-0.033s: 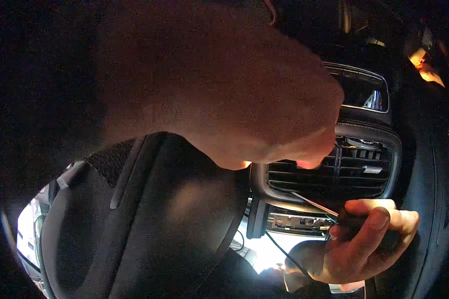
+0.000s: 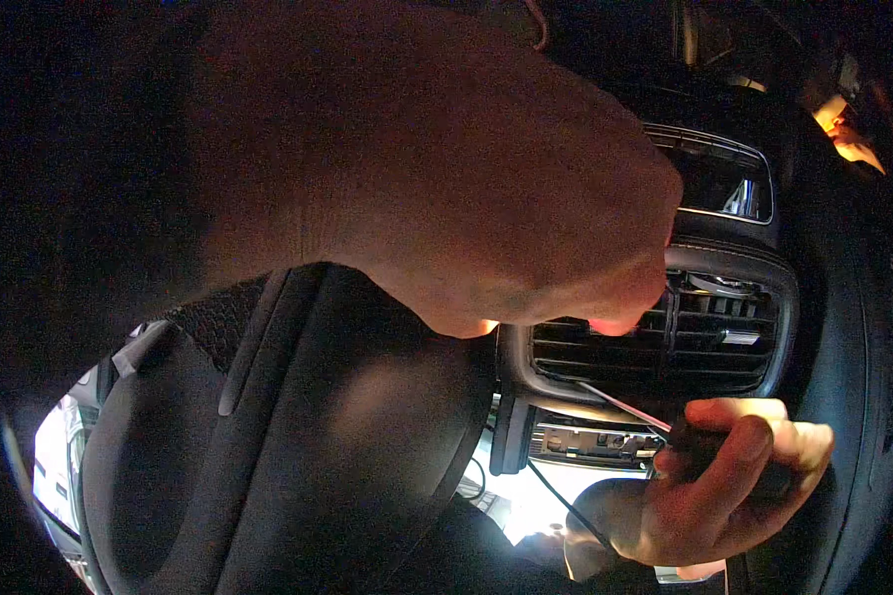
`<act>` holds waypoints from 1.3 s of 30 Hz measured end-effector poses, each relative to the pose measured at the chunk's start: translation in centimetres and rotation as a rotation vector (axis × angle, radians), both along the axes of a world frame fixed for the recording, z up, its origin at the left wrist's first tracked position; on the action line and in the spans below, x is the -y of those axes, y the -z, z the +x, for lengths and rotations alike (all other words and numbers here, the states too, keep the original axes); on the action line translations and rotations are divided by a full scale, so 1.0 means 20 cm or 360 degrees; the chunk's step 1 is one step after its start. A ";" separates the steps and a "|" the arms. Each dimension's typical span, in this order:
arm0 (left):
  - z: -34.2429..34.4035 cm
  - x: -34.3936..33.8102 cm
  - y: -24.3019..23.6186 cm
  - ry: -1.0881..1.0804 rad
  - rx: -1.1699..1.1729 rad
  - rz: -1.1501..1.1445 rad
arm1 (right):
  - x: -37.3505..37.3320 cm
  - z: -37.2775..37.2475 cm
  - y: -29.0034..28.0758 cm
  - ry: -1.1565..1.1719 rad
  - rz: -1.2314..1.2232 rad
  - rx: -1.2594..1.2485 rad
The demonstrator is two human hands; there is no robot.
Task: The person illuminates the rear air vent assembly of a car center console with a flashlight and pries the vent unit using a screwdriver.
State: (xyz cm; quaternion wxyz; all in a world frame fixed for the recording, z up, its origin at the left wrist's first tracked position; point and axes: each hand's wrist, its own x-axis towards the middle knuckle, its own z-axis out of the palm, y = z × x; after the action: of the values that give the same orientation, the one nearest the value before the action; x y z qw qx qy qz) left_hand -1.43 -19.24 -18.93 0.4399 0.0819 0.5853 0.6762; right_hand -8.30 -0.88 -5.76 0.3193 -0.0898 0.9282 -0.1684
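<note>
A dark air vent panel (image 2: 732, 373) with horizontal slats sits right of centre, framed by a rounded trim. My left hand (image 2: 526, 218), large and close to the camera, reaches across from the left and covers the vent's upper left part. Its fingers are curled and whatever they hold is hidden; light glows at the fingertips. Below the vent, my right hand (image 2: 734, 486) is closed round the dark handle of a screwdriver (image 2: 625, 406). The thin shaft slants up and left, and its tip meets the vent's lower edge near the left corner.
Under the vent, an opened section shows a bare strip (image 2: 595, 446) with clips and slots. A thin black cable (image 2: 569, 506) runs down toward my right wrist. Dark padded trim (image 2: 367, 416) fills the left; a chrome-edged panel (image 2: 719, 183) lies above the vent.
</note>
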 end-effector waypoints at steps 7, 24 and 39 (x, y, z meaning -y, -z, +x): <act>-0.03 -0.01 -0.03 0.0113 -0.0085 -0.0061 | -0.08 0.06 0.02 -0.0211 -0.0123 -0.0347; 0.16 -0.12 0.10 -0.0374 -0.0817 0.0088 | -0.23 -0.07 0.10 -0.0558 -0.1036 -0.0205; 0.23 -0.19 0.04 -0.0636 -0.0592 -0.0080 | -0.30 -0.09 0.07 -0.0590 -0.0990 -0.0211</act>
State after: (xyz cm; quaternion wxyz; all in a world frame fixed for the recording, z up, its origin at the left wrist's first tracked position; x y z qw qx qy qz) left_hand 3.18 -15.50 -19.71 0.1845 0.0765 0.6772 0.7082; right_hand -10.10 5.11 -7.24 0.2411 -0.3601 0.8192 -0.3757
